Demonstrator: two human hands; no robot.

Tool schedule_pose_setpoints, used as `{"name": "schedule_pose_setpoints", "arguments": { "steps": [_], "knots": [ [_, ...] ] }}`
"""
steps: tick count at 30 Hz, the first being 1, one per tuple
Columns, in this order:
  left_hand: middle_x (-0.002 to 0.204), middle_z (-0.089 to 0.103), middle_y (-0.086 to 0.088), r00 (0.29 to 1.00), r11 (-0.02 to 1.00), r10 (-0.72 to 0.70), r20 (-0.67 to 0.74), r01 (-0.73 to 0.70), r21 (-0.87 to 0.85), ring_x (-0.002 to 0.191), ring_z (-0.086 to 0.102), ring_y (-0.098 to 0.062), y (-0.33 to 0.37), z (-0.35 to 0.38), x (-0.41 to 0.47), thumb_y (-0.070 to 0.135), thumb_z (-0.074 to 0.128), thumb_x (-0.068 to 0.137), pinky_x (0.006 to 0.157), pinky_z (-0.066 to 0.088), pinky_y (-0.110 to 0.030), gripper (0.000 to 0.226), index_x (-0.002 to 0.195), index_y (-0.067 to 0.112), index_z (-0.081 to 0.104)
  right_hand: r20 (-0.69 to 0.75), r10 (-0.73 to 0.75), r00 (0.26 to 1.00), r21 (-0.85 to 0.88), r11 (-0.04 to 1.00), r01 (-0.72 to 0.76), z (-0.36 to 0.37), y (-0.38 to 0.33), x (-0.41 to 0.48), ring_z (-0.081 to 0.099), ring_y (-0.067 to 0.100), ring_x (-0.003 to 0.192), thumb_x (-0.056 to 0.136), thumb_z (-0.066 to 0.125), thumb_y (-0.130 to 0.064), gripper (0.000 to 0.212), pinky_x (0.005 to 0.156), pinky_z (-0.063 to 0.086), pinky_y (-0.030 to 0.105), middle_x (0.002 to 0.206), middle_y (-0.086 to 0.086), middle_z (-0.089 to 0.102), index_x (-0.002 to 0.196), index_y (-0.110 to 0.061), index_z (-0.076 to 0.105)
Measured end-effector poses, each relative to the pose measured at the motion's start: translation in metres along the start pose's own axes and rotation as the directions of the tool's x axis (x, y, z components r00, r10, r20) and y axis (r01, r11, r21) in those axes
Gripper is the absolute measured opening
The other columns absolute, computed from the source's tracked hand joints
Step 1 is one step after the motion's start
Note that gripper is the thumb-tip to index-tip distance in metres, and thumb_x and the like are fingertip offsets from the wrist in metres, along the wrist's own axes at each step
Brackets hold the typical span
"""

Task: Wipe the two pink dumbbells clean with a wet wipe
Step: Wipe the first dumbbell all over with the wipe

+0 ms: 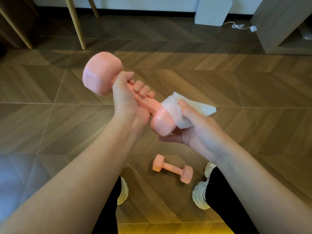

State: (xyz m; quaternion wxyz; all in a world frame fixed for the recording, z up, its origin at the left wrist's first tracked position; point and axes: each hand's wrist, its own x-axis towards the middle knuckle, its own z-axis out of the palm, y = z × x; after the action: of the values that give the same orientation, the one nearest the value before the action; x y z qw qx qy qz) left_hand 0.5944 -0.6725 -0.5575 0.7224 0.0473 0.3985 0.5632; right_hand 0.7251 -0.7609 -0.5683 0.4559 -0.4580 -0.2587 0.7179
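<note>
The left hand (130,98) is closed tight round the handle of a dumbbell (101,73). Its fingers wrap over the bar and its thumb lies against the far head. It holds the dumbbell in the air above the floor (50,115), tilted, with the far head up and to the left and the near head down and to the right.

A wipe (172,107) is draped over the near head, and one loose corner sticks out to the right. The right hand (194,130) clasps that head. Its thumb presses the wipe onto the top, and its fingers curl underneath. The bare pink below the wipe looks glossy.

A second dumbbell (172,168) lies flat on the floor below the hands, between the person's feet and touched by neither hand. That makes two pink dumbbells, one held and one on the floor, and one wipe.

White shoes (123,191) show on either side of the second dumbbell, below black trouser legs. At the top, from left to right, are pale wooden legs (76,22), a white box (213,10) and a white cable (238,26).
</note>
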Motion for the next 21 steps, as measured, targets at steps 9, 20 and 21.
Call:
{"name": "schedule_pose_setpoints", "arguments": {
  "steps": [9, 20, 21],
  "knots": [
    [0.048, 0.027, 0.007, 1.000, 0.999, 0.009, -0.005, -0.009, -0.040, 0.039, 0.026, -0.010, 0.007, -0.003, -0.001, 0.016, 0.049, 0.091, 0.041, 0.031, -0.023, 0.033, 0.061, 0.020, 0.034, 0.106, -0.070, 0.992, -0.200, 0.976, 0.090, -0.003, 0.004, -0.001, 0.062, 0.031, 0.118, 0.080, 0.072, -0.018, 0.061, 0.085, 0.058, 0.041, 0.133, 0.018, 0.057, 0.138, -0.019, 0.051],
    [0.047, 0.024, 0.005, 0.997, 0.996, 0.065, 0.043, -0.067, 0.052, 0.041, 0.023, -0.012, 0.001, 0.006, -0.005, 0.013, 0.047, 0.091, 0.043, 0.029, -0.024, 0.035, 0.061, 0.020, 0.032, -0.090, -0.036, 0.995, -0.047, 0.998, 0.032, 0.007, 0.006, 0.004, 0.068, 0.032, 0.097, 0.084, 0.064, -0.046, 0.046, 0.081, 0.060, 0.048, 0.112, 0.021, 0.071, 0.114, -0.011, 0.066],
    [0.046, 0.024, 0.006, 0.997, 0.997, 0.067, 0.039, -0.069, 0.040, 0.040, 0.023, -0.012, 0.002, 0.005, -0.004, 0.013, 0.046, 0.091, 0.042, 0.029, -0.023, 0.034, 0.061, 0.020, 0.032, -0.028, -0.051, 0.998, -0.038, 0.998, 0.050, 0.004, 0.005, 0.003, 0.067, 0.031, 0.098, 0.088, 0.065, -0.041, 0.041, 0.083, 0.060, 0.050, 0.112, 0.020, 0.070, 0.116, -0.012, 0.065]
  ]
}}
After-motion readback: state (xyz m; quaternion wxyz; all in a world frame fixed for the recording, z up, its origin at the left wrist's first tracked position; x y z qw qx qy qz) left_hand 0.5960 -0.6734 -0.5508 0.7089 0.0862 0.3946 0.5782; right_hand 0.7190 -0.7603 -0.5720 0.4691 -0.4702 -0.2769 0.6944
